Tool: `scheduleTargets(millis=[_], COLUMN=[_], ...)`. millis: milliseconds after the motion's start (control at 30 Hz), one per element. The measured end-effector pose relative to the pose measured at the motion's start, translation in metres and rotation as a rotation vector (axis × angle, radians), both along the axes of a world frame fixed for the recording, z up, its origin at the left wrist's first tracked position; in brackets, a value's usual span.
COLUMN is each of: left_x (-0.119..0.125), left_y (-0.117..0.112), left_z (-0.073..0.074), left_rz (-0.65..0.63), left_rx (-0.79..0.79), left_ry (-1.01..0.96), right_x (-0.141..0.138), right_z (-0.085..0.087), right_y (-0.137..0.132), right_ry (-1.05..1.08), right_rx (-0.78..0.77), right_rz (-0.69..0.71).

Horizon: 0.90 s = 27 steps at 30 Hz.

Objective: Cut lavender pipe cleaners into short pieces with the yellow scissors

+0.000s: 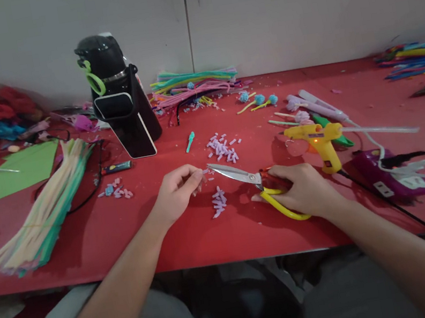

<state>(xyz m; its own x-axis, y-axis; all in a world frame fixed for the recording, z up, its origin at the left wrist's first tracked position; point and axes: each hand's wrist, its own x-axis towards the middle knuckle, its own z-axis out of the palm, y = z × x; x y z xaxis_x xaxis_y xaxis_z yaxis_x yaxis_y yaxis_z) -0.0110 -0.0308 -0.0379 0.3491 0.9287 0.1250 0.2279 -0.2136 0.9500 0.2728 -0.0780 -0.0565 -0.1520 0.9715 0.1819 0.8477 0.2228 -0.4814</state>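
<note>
My right hand [302, 184] is wrapped round the red and yellow handles of a pair of scissors [239, 174], their blades pointing left. At the blade tips, my left hand [179, 189] pinches a small lilac piece [205, 171], mostly hidden by the fingers. Just below the blades lies a small heap of cut lilac pieces [218, 201]. Another, larger pile of lilac bits [222, 148] sits above them on the red tabletop [195, 249]. Left of my left hand are some pink and blue bits [115, 190].
A black bottle [111, 89] in a holder stands at the back left. Bundled pipe cleaners [37, 210] lie on the left. On the right are a yellow glue gun [317, 141], a lilac hot tool [321, 105] and a purple power strip [395, 177] with tangled cords.
</note>
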Motion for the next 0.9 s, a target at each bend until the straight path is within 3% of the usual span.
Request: scheduleTargets(millis=[900], left_x=[0.0037], left_y=[-0.0006], left_z=[0.0064], left_rz=[-0.026], left_rx=[0.028], left_ry=[-0.036], right_x=[0.0006], right_z=[-0.0012], right_y=[0.0004], right_ry=[-0.089], right_rx=[0.007], right_rz=[0.017])
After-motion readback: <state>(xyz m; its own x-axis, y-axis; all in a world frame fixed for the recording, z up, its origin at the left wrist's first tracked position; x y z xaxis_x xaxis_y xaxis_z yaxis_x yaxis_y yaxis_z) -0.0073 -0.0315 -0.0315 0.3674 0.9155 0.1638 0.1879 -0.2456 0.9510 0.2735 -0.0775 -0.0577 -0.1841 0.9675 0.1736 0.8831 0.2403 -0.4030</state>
